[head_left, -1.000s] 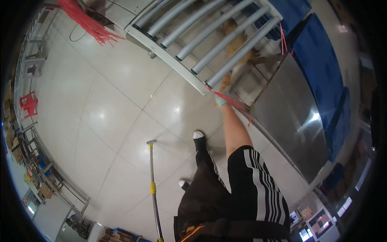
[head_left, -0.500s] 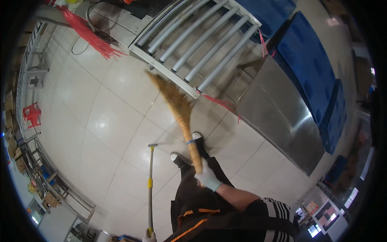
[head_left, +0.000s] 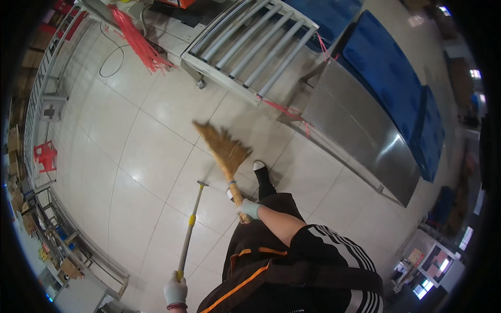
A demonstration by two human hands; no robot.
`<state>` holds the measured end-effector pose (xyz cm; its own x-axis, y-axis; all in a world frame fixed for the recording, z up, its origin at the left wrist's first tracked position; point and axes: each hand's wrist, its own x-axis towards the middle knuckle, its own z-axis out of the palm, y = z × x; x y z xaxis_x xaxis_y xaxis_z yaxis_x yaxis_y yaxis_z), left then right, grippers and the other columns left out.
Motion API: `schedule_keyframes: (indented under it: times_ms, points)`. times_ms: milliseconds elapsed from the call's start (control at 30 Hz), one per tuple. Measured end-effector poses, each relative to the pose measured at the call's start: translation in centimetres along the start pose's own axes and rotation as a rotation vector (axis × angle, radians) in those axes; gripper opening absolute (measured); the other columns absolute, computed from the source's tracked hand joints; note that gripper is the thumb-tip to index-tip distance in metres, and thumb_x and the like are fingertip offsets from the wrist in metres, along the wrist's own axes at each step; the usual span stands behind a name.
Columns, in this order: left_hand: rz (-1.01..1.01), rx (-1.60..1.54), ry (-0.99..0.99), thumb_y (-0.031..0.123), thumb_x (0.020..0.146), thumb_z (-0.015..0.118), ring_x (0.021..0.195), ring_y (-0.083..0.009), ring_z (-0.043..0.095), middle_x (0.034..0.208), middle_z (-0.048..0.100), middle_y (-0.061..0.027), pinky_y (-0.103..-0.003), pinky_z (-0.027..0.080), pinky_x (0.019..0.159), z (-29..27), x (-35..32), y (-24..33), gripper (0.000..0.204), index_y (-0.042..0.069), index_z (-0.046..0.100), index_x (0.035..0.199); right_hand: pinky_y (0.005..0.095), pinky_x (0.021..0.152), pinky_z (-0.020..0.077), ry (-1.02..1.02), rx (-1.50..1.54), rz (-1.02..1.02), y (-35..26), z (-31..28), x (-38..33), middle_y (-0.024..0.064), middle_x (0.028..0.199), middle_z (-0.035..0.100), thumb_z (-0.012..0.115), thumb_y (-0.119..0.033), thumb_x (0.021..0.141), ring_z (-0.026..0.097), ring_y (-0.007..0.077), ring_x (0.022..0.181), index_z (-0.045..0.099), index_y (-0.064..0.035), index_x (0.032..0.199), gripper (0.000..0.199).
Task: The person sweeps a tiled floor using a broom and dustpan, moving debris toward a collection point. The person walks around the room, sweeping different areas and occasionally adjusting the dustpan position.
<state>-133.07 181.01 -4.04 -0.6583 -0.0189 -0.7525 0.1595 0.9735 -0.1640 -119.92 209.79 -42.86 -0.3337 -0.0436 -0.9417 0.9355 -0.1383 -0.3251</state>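
Observation:
In my gloved right hand [head_left: 249, 209] is a straw broom [head_left: 229, 151], gripped low on its handle, with the bristles fanned out over the tiled floor ahead of my feet. My left hand [head_left: 175, 290], also gloved, is closed around the yellow lower end of a long pole tool [head_left: 191, 229]. That pole is grey with yellow fittings and ends in a small flat crosswise head near the floor, left of the broom. One of my shoes [head_left: 259, 166] shows right of the broom; the other is partly behind its handle.
Ahead stands a roller conveyor [head_left: 250, 44], with red plastic strands [head_left: 138, 41] hanging to its left. A steel table [head_left: 360, 130] is on the right, beside large blue panels [head_left: 386, 68]. A red stool [head_left: 46, 156] and metal racks line the left side.
The broom has swung back nearer my feet, away from the conveyor. My left hand has come further into view, and the pole now leans more. My right foot has stepped forward.

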Motion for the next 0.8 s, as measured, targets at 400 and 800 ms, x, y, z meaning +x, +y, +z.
schedule_keyframes:
  times_ms: [400, 800]
  points:
    - [0.178, 0.096, 0.04, 0.024, 0.076, 0.059, 0.073, -0.0347, 0.062, 0.079, 0.064, -0.017, -0.043, 0.051, 0.064, -2.3, 3.8, -6.0, 0.026, 0.007, 0.064, 0.095, 0.0392, 0.055, 0.0494, 0.14, -0.124, 0.044, -7.6, -7.6, -18.8, 0.0232, 0.078, 0.06, 0.059, -0.01, 0.068, 0.062, 0.0319, 0.067, 0.035, 0.0036, 0.112, 0.053]
    - [0.13, 0.131, 0.203, 0.025, 0.07, 0.066, 0.067, -0.0325, 0.061, 0.07, 0.063, -0.0147, -0.043, 0.05, 0.06, -6.5, 4.0, -2.9, 0.019, 0.009, 0.065, 0.08, 0.0472, 0.073, 0.0474, 0.531, 0.075, -0.01, -7.7, -9.7, -8.5, 0.0279, 0.091, 0.059, 0.057, -0.019, 0.07, 0.059, 0.0419, 0.081, 0.018, -0.002, 0.136, 0.078]
